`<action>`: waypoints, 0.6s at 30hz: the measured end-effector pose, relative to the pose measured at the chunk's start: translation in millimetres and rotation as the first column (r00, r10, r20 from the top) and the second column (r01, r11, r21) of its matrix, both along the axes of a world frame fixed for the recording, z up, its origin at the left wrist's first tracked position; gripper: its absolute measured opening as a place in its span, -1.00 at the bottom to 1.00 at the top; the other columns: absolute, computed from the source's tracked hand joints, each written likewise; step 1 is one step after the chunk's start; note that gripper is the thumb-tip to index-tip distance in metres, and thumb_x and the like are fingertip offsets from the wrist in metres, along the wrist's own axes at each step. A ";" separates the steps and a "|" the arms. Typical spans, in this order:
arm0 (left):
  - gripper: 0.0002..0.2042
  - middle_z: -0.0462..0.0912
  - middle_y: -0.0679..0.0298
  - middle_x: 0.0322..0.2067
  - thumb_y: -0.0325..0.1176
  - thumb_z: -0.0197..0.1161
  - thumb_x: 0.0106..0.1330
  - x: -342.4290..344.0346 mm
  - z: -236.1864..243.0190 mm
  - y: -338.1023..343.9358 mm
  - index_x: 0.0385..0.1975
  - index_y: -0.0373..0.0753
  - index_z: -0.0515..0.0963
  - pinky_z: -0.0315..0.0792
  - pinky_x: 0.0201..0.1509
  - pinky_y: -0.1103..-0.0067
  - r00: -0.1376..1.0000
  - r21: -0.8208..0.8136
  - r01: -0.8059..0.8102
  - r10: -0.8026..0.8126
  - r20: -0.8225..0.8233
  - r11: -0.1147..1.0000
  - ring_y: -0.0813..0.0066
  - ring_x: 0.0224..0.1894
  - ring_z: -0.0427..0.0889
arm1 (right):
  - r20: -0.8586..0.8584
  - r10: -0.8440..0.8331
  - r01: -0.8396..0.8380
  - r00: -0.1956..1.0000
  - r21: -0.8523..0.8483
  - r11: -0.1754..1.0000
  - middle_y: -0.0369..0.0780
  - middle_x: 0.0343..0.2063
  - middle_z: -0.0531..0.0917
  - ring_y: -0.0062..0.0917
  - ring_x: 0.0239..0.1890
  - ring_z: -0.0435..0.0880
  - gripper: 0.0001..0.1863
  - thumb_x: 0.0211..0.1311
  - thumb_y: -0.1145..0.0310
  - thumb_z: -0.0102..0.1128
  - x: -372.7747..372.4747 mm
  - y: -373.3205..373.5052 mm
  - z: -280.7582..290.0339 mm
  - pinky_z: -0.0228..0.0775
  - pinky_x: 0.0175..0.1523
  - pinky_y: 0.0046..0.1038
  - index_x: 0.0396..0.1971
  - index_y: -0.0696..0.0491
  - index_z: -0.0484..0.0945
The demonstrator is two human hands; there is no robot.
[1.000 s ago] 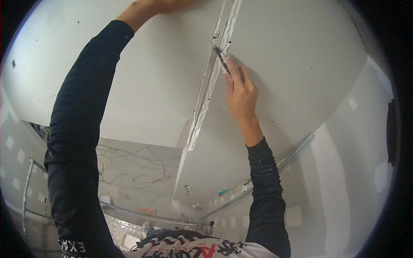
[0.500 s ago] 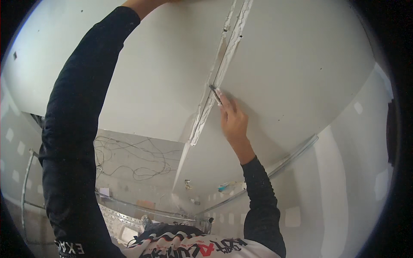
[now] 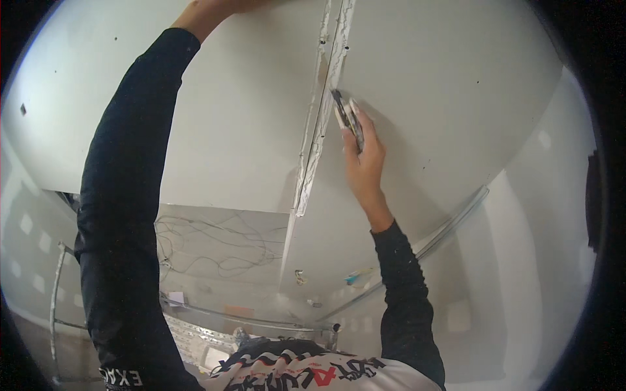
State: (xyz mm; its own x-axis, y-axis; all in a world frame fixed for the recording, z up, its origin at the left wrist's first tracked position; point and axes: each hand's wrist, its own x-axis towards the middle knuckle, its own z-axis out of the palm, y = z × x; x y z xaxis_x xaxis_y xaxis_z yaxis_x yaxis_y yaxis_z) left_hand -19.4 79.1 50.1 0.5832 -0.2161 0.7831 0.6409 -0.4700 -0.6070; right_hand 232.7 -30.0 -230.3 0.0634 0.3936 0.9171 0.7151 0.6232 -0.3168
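A person reaches both arms overhead to a pale plasterboard ceiling [image 3: 456, 85], seen from below through a fisheye lens. The right hand [image 3: 365, 159] grips a utility knife [image 3: 345, 117], fingers wrapped closed around its handle, thumb along the side. The blade tip sits at the ragged seam [image 3: 323, 117] where two ceiling boards meet, touching the seam's right edge. The seam runs from the top of the picture down toward the middle, its torn paper edges frayed and uneven, ending at the boards' lower edge.

The left hand [image 3: 215, 8] presses flat against the ceiling board [image 3: 215, 117] left of the seam, at the very top of the frame; its fingers are cut off by the rim, so whether they are spread or close together cannot be told. Both forearms wear black sleeves.

To the right of the knife the board is bare and smooth out to a metal corner trim [image 3: 450, 225] where ceiling meets white wall [image 3: 521, 274]. Below the boards' lower edge an older ceiling area shows loose wires [image 3: 208, 244] hanging. A metal scaffold frame [image 3: 59, 287] stands at lower left.
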 end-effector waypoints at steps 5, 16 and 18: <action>-0.46 0.19 0.19 0.55 0.03 0.01 0.60 2.3 1.9 -2.7 0.47 -0.03 0.34 -0.18 0.72 0.15 1.000 -0.023 -0.030 0.030 0.002 0.999 0.15 0.62 0.03 | -0.457 0.022 -0.188 0.889 -0.320 0.929 -0.32 -0.48 0.53 -0.67 -0.50 0.50 -0.65 0.54 0.32 0.18 -27.8 -45.7 -136.9 0.39 -0.42 -0.51 0.18 0.14 0.43; -0.32 0.08 0.34 0.61 0.10 -0.05 0.58 9.4 -150.1 -14.0 0.61 -0.01 0.06 -0.21 0.74 0.26 0.931 -0.108 -0.323 0.296 -0.212 0.940 0.41 0.64 -0.02 | -0.842 -0.250 -0.598 0.478 -0.521 0.610 -0.17 -0.10 0.63 -0.60 -0.27 0.63 -0.40 0.47 0.55 0.11 -93.3 -253.3 -401.6 0.58 -0.24 -0.48 0.44 0.12 0.18; -0.34 0.02 0.27 0.62 0.09 -0.11 0.62 9.9 -205.2 -11.3 0.62 0.00 0.02 -0.23 0.73 0.21 0.924 -0.138 -0.195 0.135 -0.357 0.971 0.33 0.66 -0.05 | -0.685 -0.362 -0.367 0.631 -0.676 0.639 -0.20 -0.18 0.65 -0.61 -0.34 0.61 -0.43 0.45 0.59 0.09 -84.5 -267.0 -409.2 0.56 -0.31 -0.51 0.42 0.12 0.24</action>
State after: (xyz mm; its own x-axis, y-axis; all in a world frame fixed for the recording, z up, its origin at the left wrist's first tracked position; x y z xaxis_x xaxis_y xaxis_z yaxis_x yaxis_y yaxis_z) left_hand -9.5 67.9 -155.0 0.8379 0.0228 0.5453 0.4850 -0.4893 -0.7248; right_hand 148.3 -297.0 -639.5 0.5216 0.8510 -0.0619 0.0062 -0.0763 -0.9971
